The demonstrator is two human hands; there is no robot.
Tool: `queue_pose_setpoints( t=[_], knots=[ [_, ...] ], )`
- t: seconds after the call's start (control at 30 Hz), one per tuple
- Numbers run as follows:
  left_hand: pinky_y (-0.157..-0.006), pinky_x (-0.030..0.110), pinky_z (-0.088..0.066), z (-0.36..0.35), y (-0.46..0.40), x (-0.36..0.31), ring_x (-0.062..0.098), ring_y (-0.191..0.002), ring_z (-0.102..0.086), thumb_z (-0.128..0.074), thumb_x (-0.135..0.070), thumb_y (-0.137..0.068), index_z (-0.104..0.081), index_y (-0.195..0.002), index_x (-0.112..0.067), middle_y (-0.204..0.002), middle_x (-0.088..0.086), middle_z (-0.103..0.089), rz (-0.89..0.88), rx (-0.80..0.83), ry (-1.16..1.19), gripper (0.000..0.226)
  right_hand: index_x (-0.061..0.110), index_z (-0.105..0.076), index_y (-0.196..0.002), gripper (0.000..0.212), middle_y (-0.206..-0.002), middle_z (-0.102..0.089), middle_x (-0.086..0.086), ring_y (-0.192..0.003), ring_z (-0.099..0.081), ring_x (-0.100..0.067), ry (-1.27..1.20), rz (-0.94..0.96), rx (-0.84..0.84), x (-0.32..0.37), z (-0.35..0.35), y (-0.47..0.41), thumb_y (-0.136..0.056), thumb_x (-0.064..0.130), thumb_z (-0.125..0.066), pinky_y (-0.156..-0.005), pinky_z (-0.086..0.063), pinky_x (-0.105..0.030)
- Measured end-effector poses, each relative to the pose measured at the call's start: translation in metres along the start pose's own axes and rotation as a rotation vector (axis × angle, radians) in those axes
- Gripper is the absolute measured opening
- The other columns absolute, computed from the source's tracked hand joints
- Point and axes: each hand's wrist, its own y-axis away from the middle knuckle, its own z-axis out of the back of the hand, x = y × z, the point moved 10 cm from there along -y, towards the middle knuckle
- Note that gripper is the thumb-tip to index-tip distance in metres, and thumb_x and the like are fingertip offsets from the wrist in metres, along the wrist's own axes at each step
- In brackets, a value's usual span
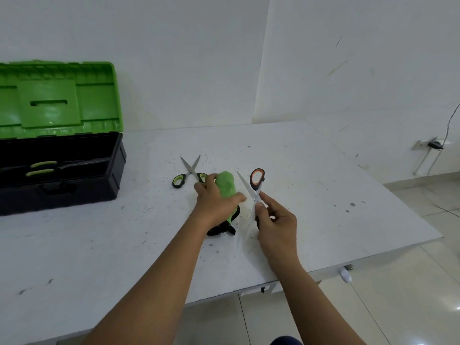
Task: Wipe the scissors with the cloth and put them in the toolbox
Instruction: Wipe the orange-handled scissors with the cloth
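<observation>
Both forearms reach up from the bottom edge and converge over the middle of the white, speckled tabletop [311,170]. We see the right hand [276,224] raised above the surface with its back toward us, thumb and forefinger pinching the orange-handled scissors [255,192] near the pivot; the other fingers are loosely curled. These scissors are spread open: one blade points up and to the left, the other hangs down toward the tabletop, and one orange-and-black loop stands above the fingers. The second loop is mostly hidden behind the hand.

Just left of it, our left hand [215,201] has its grip clenched round the green cloth [225,185], which bulges out above the knuckles, while a darker part of the cloth trails down below the hand to the tabletop. Cloth and upper blade are near each other; we cannot tell whether they touch.

Beyond the left hand, a second pair, the green-handled scissors [190,171], lies flat on the tabletop with its blades open and pointing away from us. One handle is partly covered by the left hand.

Farther off at the left edge, the toolbox [74,192] stands with its green lid raised, and green-handled tools lie in its black tray.
</observation>
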Motion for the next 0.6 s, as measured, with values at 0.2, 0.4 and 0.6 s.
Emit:
queue_pose_setpoints(
  t=[0.2, 0.4, 0.6],
  knots=[
    [-0.094, 0.039, -0.051, 0.028, 0.006, 0.007, 0.027, -0.114, -0.055, -0.072, -0.031, -0.093, -0.044, -0.147, -0.014, -0.14, 0.011, -0.045, -0.019, -0.213, -0.092, 0.063, 0.029, -0.073, -0.132, 0.034, -0.085, -0.077, 0.003, -0.061, -0.055, -0.005, 0.026, -0.015, -0.019, -0.001, 0.001, -0.001, -0.103, 0.017, -0.06, -0.066, -0.049, -0.027],
    [-0.097, 0.032, -0.047, 0.042, 0.005, -0.004, 0.023, -0.123, -0.061, -0.058, -0.031, -0.107, -0.035, -0.162, -0.02, -0.16, 0.008, -0.047, -0.067, -0.228, -0.011, 0.06, 0.024, -0.072, -0.134, 0.032, -0.089, -0.077, -0.008, -0.069, -0.064, -0.034, -0.018, -0.035, -0.022, -0.007, 0.001, -0.002, -0.103, 0.019, -0.063, -0.07, -0.06, -0.043],
    [-0.079, 0.039, -0.053, 0.032, 0.008, -0.001, 0.027, -0.101, -0.062, -0.053, -0.014, -0.099, -0.038, -0.151, -0.018, -0.124, 0.013, -0.059, -0.058, -0.259, -0.186, 0.054, 0.028, -0.072, -0.132, 0.032, -0.09, -0.075, -0.011, -0.066, -0.054, -0.011, 0.07, 0.013, -0.02, -0.005, -0.002, -0.003, -0.103, 0.018, -0.061, -0.071, -0.056, -0.037]
  ],
)
